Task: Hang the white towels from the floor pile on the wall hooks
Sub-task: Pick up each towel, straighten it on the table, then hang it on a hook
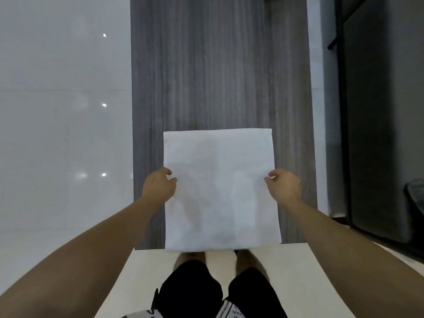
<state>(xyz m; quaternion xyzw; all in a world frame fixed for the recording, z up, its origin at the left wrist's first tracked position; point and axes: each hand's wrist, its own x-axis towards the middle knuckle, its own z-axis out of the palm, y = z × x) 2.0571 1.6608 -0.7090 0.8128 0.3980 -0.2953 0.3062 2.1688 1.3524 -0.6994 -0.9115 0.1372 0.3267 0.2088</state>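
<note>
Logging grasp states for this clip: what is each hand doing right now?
Left hand: pinches the left edge of the white towel.
Right hand: pinches its right edge.

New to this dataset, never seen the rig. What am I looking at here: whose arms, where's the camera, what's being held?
No robot here: a person wears one wide-angle camera on the head, looking forward and down, so you see their own bare arms and legs. The left hand and right hand each grip a side edge of a white towel, folded into a flat rectangle and held up in front of a grey wood-grain wall panel. Glossy pale tiles lie left. No hooks or floor pile show in this picture.
</note>
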